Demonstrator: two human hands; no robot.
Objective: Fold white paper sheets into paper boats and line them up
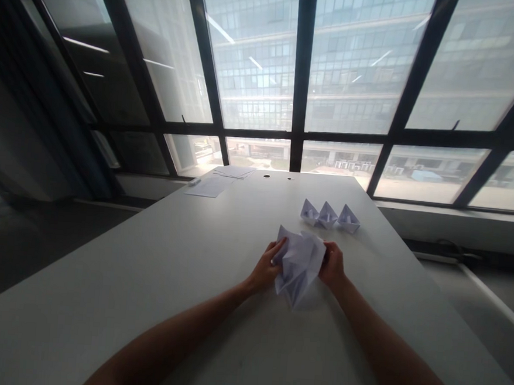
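Note:
A partly folded sheet of white paper [298,260] is held up over the table between my two hands, its creased flaps spread and a point hanging down. My left hand [267,268] grips its left edge, with the thumb on the near face. On the opposite edge, my right hand [332,263] is closed around the paper; some of its fingers are hidden behind the sheet. Just beyond, three folded paper boats [327,215] stand in a row on the table, each with a peak in the middle.
The long white table [198,282] reaches toward a wall of dark-framed windows [302,72]. Flat white sheets of paper [210,186] lie at its far left. Near the far edge is a dark round hole [266,176]. A dark curtain [39,95] hangs at left.

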